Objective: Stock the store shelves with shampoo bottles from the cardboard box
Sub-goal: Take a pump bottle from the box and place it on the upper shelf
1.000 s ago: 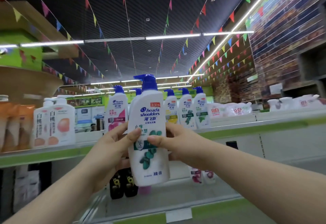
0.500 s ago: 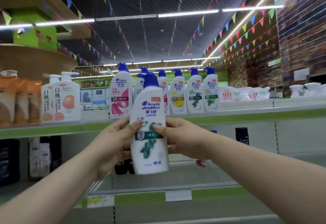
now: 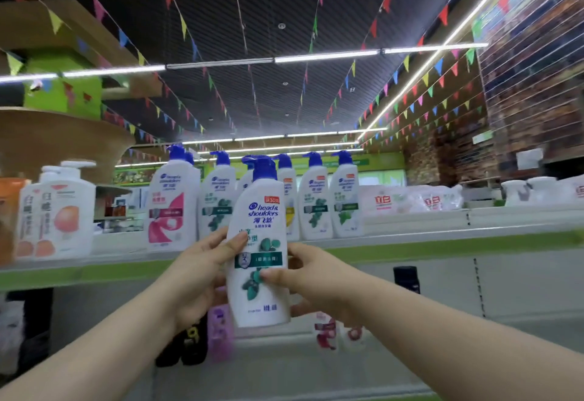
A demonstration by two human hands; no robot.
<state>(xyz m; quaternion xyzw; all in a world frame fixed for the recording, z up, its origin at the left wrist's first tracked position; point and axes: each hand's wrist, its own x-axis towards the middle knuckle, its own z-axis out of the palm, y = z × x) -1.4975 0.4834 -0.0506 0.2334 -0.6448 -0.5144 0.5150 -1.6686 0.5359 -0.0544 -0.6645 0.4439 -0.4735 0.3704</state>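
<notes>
**Bottle held before the upper shelf, right thumb now lower**

The left thumb (image 3: pixel 235 241) lies on the front label. The right thumb (image 3: pixel 273 274) presses the label further down. The other fingers of both hands curl round the back of the bottle and are mostly hidden. So the left hand (image 3: pixel 196 277) and the right hand (image 3: pixel 313 277) clamp the shampoo bottle (image 3: pixel 262 223) from its two sides.

Half a second ago the two thumbs were at the same height; now the right one is lower. The bottle has also shifted a little to the right along the row behind it.

The bottle is upright in the air, before the front edge of the upper shelf (image 3: pixel 410 250). Its base hangs below that edge and its blue pump is above it.

Near this front edge stands a row of similar bottles:
- a pink-label bottle (image 3: pixel 172 207);
- a green-leaf bottle (image 3: pixel 218 204);
- two more green-label bottles (image 3: pixel 316 201) to the right.

The held bottle covers part of a yellow-label bottle (image 3: pixel 290 201) in this row.

Toward the left end of the shelf stand peach bottles (image 3: pixel 57 214). Toward the right end lie white bags (image 3: pixel 410 200) with red characters.

On the lower shelf (image 3: pixel 284 366), blurred, stand black bottles (image 3: pixel 186 343) and a purple bottle (image 3: pixel 219 331) beside the left wrist.
</notes>
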